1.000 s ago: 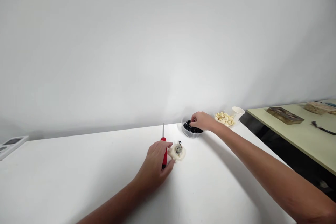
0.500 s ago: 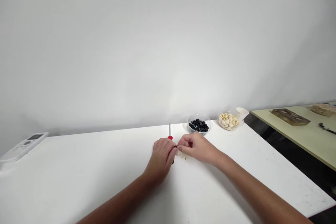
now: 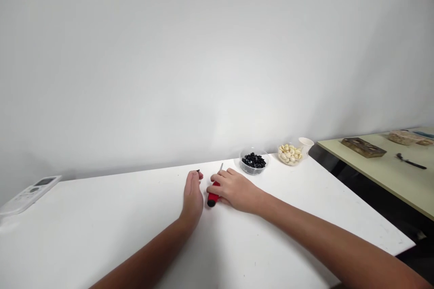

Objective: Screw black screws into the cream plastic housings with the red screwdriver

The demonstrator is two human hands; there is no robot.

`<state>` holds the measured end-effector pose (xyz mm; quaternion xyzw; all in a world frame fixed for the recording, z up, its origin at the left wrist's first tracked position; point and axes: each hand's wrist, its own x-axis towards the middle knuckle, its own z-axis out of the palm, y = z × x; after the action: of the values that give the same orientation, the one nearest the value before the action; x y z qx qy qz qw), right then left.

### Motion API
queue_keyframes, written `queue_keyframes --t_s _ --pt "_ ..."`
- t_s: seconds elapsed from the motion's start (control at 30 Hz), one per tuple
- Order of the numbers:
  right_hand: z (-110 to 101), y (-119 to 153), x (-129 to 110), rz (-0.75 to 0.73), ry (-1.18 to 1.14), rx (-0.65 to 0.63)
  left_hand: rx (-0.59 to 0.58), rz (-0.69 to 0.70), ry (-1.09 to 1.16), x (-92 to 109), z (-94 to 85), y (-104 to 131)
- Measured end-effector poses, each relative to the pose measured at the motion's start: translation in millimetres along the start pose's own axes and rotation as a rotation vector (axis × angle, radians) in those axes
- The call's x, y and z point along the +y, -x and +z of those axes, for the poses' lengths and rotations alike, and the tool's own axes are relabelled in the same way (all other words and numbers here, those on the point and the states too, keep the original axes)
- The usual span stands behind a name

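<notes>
My right hand [image 3: 233, 188] has its fingers wrapped over the red handle of a screwdriver [image 3: 212, 197], whose black butt end faces me and whose metal shaft points toward the wall. To its left, my left hand [image 3: 193, 195] stands on edge with its fingers together. Something small and dark shows at those fingertips, too small to name. Behind my right hand is a clear bowl of shiny black pieces [image 3: 253, 160].
A clear bowl of pale, bean-like pieces [image 3: 290, 155] and a white cup [image 3: 306, 142] stand at the back right. A white remote [image 3: 30, 195] lies far left. Across a gap, a greenish table [image 3: 379, 167] bears a brown block [image 3: 363, 147] and a black tool [image 3: 411, 161].
My hands have parted. The left moved left, away from the screwdriver; the right came left onto its handle, which now sits more tilted. The view has shifted slightly.
</notes>
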<state>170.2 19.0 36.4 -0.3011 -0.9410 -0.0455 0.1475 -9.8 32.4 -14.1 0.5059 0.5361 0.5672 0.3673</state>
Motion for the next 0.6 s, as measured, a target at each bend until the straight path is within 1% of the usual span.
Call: queue_keyframes --t_s 0.07,0.1,0.17,0.23,0.27,0.3,0.33,0.37,0.4,0.47,0.53,0.6 --pt "-5.8 6.0 4.1 0.048 -0.231 0.164 0.039 0.001 0.006 -1.0 0.1 -0.5" --pt "-8.6 9.9 6.7 0.112 -0.355 0.281 0.045 0.003 0.002 -1.5 0.4 -0.7" --pt "-15.2 20.0 14.9 0.284 -0.550 0.586 0.027 0.008 -0.010 -2.0 1.6 -0.6" --pt "-24.1 33.2 28.4 0.416 -0.620 0.926 -0.020 0.019 -0.031 -1.2 3.0 0.8" --pt "-29.0 41.0 37.0 0.440 -0.609 1.078 -0.053 0.029 -0.044 0.0 3.7 2.1" --pt "-33.6 49.1 46.2 0.455 -0.577 1.194 -0.097 0.043 -0.057 1.6 4.1 3.8" --pt "-37.2 57.4 55.4 0.478 -0.540 1.267 -0.149 0.061 -0.073 3.7 4.4 5.7" --pt "-39.4 65.4 63.8 0.512 -0.514 1.272 -0.210 0.084 -0.088 6.1 4.6 7.8" --pt "-39.9 72.8 71.0 0.554 -0.492 1.224 -0.275 0.113 -0.103 8.6 4.6 9.8" --pt "-35.7 84.3 80.4 0.624 -0.461 1.059 -0.388 0.176 -0.143 13.1 4.4 13.2" --pt "-27.8 91.2 83.5 0.636 -0.450 0.915 -0.466 0.241 -0.200 16.1 4.2 15.5" --pt "-20.7 94.8 83.6 0.629 -0.436 0.857 -0.520 0.304 -0.247 17.7 4.2 16.5"
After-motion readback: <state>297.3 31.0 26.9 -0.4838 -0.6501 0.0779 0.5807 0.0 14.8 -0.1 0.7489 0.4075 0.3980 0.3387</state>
